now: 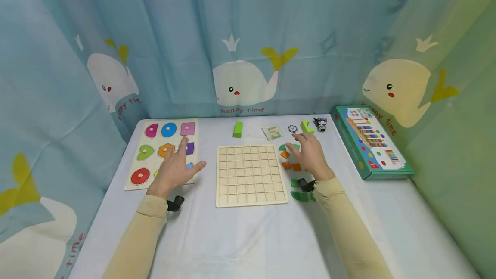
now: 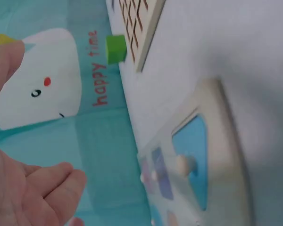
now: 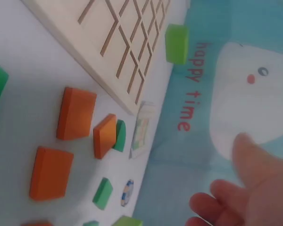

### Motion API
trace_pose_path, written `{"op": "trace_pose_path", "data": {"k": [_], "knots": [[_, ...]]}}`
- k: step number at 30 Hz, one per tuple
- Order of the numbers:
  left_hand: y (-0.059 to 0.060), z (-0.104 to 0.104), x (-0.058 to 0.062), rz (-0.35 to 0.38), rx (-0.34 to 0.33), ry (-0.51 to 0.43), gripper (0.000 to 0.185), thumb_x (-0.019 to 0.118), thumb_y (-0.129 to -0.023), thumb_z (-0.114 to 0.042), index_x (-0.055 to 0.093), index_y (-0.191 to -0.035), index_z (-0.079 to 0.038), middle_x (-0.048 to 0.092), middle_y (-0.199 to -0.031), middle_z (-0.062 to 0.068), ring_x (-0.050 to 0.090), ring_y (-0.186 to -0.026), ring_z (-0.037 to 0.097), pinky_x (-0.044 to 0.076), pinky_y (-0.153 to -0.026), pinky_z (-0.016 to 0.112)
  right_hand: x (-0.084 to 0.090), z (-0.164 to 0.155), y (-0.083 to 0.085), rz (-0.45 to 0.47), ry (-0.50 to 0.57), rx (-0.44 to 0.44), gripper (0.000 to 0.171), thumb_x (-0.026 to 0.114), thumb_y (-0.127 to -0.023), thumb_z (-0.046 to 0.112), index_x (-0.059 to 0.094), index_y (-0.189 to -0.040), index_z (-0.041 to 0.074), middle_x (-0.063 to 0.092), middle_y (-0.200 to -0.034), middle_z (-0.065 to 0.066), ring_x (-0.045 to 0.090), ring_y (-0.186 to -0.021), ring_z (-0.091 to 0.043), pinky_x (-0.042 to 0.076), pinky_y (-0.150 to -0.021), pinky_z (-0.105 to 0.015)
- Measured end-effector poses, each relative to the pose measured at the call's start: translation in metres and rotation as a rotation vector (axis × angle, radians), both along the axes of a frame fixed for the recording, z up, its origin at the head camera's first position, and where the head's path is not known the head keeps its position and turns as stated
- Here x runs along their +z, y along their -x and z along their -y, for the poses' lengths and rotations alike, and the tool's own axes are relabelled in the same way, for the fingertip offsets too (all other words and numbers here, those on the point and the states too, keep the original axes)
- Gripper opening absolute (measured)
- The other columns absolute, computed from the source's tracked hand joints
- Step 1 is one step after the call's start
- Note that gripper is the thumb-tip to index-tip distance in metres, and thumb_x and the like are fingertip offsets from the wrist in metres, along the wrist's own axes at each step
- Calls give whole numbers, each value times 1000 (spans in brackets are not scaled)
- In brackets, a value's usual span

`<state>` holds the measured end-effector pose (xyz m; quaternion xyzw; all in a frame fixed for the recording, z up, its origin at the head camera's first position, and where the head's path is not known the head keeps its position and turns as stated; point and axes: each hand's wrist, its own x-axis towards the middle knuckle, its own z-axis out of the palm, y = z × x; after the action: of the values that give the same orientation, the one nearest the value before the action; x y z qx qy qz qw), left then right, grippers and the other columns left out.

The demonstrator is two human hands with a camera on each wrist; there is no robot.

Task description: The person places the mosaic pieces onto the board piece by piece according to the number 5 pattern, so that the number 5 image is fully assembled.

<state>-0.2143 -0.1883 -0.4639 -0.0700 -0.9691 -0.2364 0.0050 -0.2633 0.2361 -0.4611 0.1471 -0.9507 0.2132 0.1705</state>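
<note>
My left hand (image 1: 175,171) hovers over the shape puzzle board (image 1: 131,183) with its fingers spread and nothing in them. In the left wrist view a blue knobbed piece (image 2: 193,160) shows on that board. On the right, my right hand (image 1: 310,155) hangs above loose orange and green pieces, its fingers relaxed and holding nothing. An orange block (image 3: 77,114) and a second orange block (image 3: 52,173) lie below it in the right wrist view. Between the hands lies a wooden grid board (image 1: 251,175) with bare square cells.
A light green block (image 1: 238,129), a patterned card (image 1: 273,132), a round token (image 1: 292,128), a notched green block (image 1: 307,126) and a small figurine (image 1: 320,124) line the back edge. A green toy box (image 1: 372,143) sits at right. Whale-print curtains (image 1: 248,25) enclose the table.
</note>
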Motion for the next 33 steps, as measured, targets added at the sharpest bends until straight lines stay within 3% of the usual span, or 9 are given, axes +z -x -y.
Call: {"op": "trace_pose_path", "data": {"k": [7,13,20,26,33], "knots": [[-20,-12,-11,59,-10,-65,114,54,-79,-78,11,-156,-6,31,-153,22,25,-138,49,32,-103,66,-8,3,15,19,-44,-14,31,70,-92,22,71,-111,-2,66,-99,-17,55,-95,-36,44,-77,-54],[-32,-22,-21,77,-45,-100,111,60,-80,-72,14,-155,-5,36,-150,22,39,-133,40,38,-103,58,-20,6,28,136,-93,-44,28,71,-92,23,73,-111,2,65,-99,-13,52,-93,-32,43,-76,-50],[-43,-36,-32,121,-85,-141,111,65,-81,-66,12,-156,-5,25,-158,16,30,-141,33,32,-110,52,-30,5,38,171,-138,-68,32,71,-92,24,72,-115,2,64,-108,-15,53,-101,-34,43,-82,-55],[-49,-47,-43,165,-127,-141,115,65,-77,-71,11,-157,-8,12,-162,7,19,-145,24,25,-114,46,-36,4,40,170,-185,-93,36,71,-91,27,71,-118,3,62,-110,-16,52,-103,-35,44,-84,-56],[-53,-51,-51,176,-179,-123,122,73,-72,-68,10,-157,-8,6,-163,5,11,-147,26,12,-118,42,-39,6,42,175,-209,-101,37,72,-91,28,71,-119,4,61,-110,-15,51,-104,-35,44,-84,-56]]}}
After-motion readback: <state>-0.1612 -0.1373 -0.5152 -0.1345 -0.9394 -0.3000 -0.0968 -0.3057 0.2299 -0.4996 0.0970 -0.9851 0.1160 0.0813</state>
